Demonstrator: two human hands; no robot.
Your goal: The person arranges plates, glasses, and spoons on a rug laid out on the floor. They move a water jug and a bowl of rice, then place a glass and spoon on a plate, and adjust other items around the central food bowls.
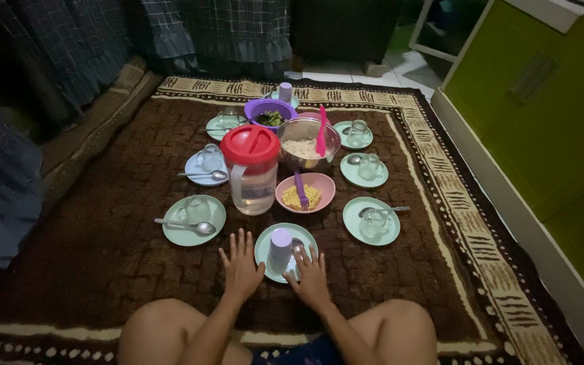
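Both hands down flat on the brown rug (103, 223), nothing gripped. Left hand (241, 265) has fingers spread, palm on the rug, just touching the left rim of the near green plate (265, 251). Right hand (310, 276) is open too, fingertips over the plate's lower right edge, beside the upturned lilac cup (280, 249) standing on it. A spoon seems to lie by my right fingertips; too dark to be sure.

The hands bracket the plate from both sides, which reads like squaring it up in the ring.

Ahead of the hands: clear jug with a red lid (251, 169), pink bowl of noodles (305, 192) with a purple fork. Beyond those, a glass bowl of rice (307, 144) with a pink spatula. Other plates ring the food, each with an inverted glass and a spoon, so dishes stay within reach of every setting.
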